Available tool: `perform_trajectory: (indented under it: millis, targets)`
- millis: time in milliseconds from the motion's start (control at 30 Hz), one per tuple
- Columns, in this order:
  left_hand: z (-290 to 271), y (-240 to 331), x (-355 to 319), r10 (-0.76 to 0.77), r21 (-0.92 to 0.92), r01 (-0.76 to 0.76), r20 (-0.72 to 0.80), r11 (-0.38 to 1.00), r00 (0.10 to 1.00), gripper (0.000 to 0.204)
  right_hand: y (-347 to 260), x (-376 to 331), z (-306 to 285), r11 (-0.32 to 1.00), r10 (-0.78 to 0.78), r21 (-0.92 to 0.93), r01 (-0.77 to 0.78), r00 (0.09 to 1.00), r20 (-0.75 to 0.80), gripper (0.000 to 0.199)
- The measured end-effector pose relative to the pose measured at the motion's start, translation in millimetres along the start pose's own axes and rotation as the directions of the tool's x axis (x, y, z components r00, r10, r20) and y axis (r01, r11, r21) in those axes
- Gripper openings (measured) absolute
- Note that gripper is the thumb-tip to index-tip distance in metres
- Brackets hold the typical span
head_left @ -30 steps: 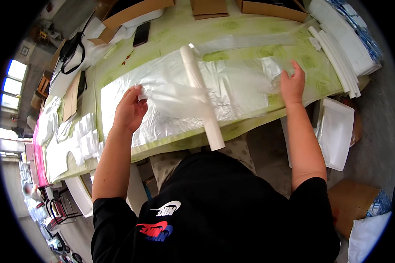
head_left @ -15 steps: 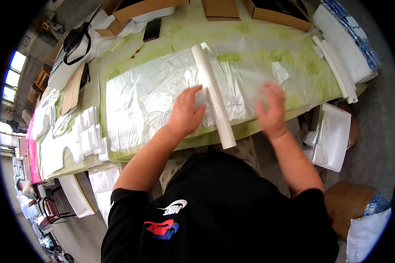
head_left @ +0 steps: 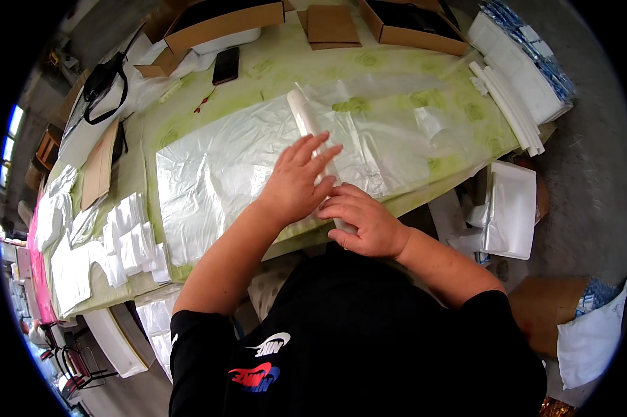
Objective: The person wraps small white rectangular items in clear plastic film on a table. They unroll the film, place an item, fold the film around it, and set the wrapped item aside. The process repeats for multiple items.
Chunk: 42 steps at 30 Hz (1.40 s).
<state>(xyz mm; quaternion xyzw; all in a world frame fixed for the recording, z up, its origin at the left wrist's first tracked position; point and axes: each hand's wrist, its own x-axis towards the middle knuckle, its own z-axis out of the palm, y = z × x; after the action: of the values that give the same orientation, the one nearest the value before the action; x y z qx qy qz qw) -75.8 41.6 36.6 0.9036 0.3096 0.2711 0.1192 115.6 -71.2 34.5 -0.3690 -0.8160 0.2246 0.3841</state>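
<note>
A whitish roll of clear plastic film [head_left: 301, 112] lies across a flat sheet of clear film [head_left: 209, 170], its far end pointing away and slightly left. My left hand [head_left: 296, 177] rests over the roll's middle with fingers spread and open, hiding part of it. At the roll's near end, by the table edge, my right hand [head_left: 368, 221] is closed around it, fingertips over the top and thumb on the near side. Both hands almost touch.
A phone [head_left: 226, 66] and open cardboard boxes [head_left: 226, 28] sit at the back. Folded white pieces [head_left: 133, 240] lie left. Thin white rolls [head_left: 505, 104] and a white foam box [head_left: 522, 66] stand right. A white bin [head_left: 511, 208] is below the table's right edge.
My right hand has come left from above the film to the roll's near end. My left hand has moved onto the roll. The whole view has shifted slightly.
</note>
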Motion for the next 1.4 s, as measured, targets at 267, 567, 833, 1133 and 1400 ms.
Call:
perform_trajectory:
  millis: [267,567,833,1133,1400]
  targets:
    - [-7.2,-8.7,-31.5,-0.094,-0.168,0.086,-0.041,0.982,0.995,0.041,28.8,24.3,1.0,0.959,0.171,-0.206,-0.195,0.976,-0.132,0.034]
    - [-24.5,-23.2,-74.8,-0.175,-0.15,0.169,-0.03,0.974,0.984,0.049,128.3,147.4,39.3,0.768,0.238,-0.635,-0.089,0.959,0.154,0.067]
    - [-27.2,-21.5,-75.2,-0.174,-0.205,0.165,-0.024,0.965,0.985,0.046,261.5,94.8,-142.6,0.221,0.677,-0.357,-0.908,0.406,-0.614,0.075]
    - [-28.7,-23.0,-78.7,-0.176,-0.212,0.164,-0.037,0.963,0.984,0.052,149.8,75.5,-70.9,0.573,0.328,-0.692,-0.44,0.896,-0.298,0.069]
    - [-24.8,-25.6,-81.3,-0.262,-0.299,0.239,-0.041,0.924,0.964,0.084,112.0,124.1,11.1,0.71,0.397,-0.585,-0.393,0.909,-0.129,0.066]
